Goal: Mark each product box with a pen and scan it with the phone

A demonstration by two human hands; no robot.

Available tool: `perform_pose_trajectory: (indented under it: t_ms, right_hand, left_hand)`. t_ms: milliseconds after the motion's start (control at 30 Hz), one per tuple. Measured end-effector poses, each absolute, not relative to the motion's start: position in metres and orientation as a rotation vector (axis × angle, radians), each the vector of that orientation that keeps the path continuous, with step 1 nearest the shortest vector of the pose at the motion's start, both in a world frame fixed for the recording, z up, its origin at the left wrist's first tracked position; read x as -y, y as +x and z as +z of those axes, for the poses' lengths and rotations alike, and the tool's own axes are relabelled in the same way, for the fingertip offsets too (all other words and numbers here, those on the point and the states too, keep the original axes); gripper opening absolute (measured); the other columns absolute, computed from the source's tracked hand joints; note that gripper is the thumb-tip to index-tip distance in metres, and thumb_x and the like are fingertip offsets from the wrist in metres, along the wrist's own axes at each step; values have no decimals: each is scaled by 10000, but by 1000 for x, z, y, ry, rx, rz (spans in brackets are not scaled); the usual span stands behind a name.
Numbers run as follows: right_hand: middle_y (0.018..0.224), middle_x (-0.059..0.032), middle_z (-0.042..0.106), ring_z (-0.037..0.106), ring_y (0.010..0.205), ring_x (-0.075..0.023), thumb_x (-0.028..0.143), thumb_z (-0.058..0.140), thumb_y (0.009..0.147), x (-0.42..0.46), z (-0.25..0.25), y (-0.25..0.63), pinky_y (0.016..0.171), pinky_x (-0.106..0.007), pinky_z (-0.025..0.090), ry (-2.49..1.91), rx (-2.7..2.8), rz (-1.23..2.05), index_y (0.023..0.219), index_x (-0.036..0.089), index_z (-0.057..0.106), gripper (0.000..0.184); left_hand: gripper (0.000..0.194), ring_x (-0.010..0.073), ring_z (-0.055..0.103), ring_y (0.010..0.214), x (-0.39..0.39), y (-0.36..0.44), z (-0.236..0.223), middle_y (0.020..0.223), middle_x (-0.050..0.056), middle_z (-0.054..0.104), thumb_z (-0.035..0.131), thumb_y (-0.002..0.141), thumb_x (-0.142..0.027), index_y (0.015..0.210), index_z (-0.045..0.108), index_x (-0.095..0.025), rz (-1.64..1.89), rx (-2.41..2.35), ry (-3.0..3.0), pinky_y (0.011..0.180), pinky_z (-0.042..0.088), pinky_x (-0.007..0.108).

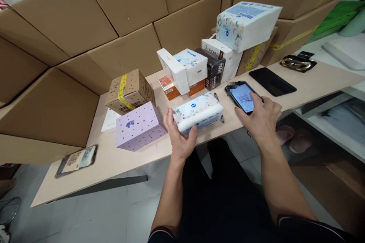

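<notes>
My left hand [180, 133] grips the near left end of a white floral tissue pack [199, 112] that lies on the wooden table [119, 159], thumb in front and fingers along its side. My right hand [261, 115] rests over a lit smartphone [241, 97] on the table, fingers spread and touching its screen. A pen [219, 107] lies between the pack and the phone.
A lilac box [139, 126] and a taped cardboard box [129, 91] sit left of the pack. Behind stand white, orange and black boxes and a larger tissue pack [245, 24]. A second dark phone [272, 81], a belt [298, 62] and a clear case [76, 160] also lie here. Cardboard cartons wall the back.
</notes>
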State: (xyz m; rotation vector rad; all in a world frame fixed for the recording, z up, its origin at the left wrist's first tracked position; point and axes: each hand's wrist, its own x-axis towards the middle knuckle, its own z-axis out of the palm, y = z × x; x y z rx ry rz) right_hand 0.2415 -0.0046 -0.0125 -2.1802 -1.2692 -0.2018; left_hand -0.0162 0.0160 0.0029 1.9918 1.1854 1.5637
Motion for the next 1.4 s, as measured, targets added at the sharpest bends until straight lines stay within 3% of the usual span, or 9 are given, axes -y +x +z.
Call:
perform_pose_trajectory:
  t_ms: [233, 400, 500, 567, 633, 767, 967, 1200, 1400]
  right_hand:
    - [1329, -215, 522, 450, 1197, -420, 547, 555, 872, -8, -8, 248, 986, -626, 382, -2211, 1338, -97, 1424, 174, 515, 668]
    - [1409, -215, 496, 411, 1282, -471, 574, 574, 890, -4, -3, 245, 1010, -712, 345, -1874, 1368, -253, 1389, 243, 540, 599]
    - [1378, -169, 559, 532, 1237, -380, 494, 570, 936, 6, 12, 228, 1020, -614, 444, -1610, 1403, -201, 1403, 307, 528, 505]
    - [1384, -145, 572, 627, 1133, -316, 498, 623, 912, 12, 24, 216, 933, -530, 547, -1487, 1518, -8, 1430, 286, 506, 572]
    - [1479, -144, 515, 620, 1203, -317, 548, 680, 861, 15, 35, 209, 927, -496, 575, -1410, 1680, 196, 1472, 264, 466, 707]
    - [1606, -129, 396, 407, 1463, -372, 613, 761, 755, 16, 49, 211, 1111, -573, 465, -1381, 1871, 435, 1556, 285, 343, 962]
    - [1632, -87, 368, 386, 1486, -347, 454, 817, 743, 24, 54, 224, 1175, -587, 398, -1311, 2048, 587, 1595, 344, 236, 1036]
    - [1495, -97, 533, 654, 1196, -317, 379, 785, 773, 34, 53, 223, 924, -490, 610, -1356, 1868, 662, 1516, 330, 421, 828]
    - [1363, -90, 635, 700, 1087, -302, 444, 835, 724, 30, 44, 226, 758, -411, 654, -1259, 1486, 650, 1459, 313, 490, 822]
  left_hand:
    - [923, 313, 311, 1505, -14, -16, 5, 1625, 137, 272, 702, 857, -470, 1581, 158, -293, 1441, -1208, 1844, 1242, 283, 509]
    - [894, 290, 422, 1442, -13, -15, 3, 1562, 153, 372, 714, 854, -481, 1566, 207, -294, 1480, -1212, 1816, 1175, 406, 453]
    - [907, 284, 498, 1387, -12, -14, 0, 1501, 168, 437, 713, 854, -515, 1566, 195, -294, 1518, -1163, 1813, 1109, 479, 426]
    - [907, 289, 522, 1367, -10, -13, -1, 1484, 172, 451, 711, 852, -535, 1562, 202, -292, 1559, -1112, 1842, 1094, 494, 427]
    - [889, 291, 544, 1343, -7, -12, 0, 1471, 170, 461, 714, 851, -529, 1554, 225, -293, 1614, -1055, 1876, 1078, 507, 425]
    - [843, 277, 583, 1287, -3, -15, 5, 1401, 148, 527, 728, 849, -479, 1540, 281, -296, 1697, -901, 1907, 1032, 539, 403]
    - [865, 293, 617, 1246, -3, -24, 7, 1351, 159, 576, 712, 838, -549, 1536, 279, -279, 1709, -816, 1872, 1003, 556, 427]
    - [850, 315, 548, 1362, -5, -23, 5, 1448, 183, 538, 652, 863, -607, 1546, 253, -294, 1662, -837, 1847, 1081, 509, 477]
    - [650, 305, 570, 1339, -11, -23, -1, 1424, 163, 561, 511, 935, -599, 1497, 365, -307, 1789, -880, 1690, 1088, 499, 489]
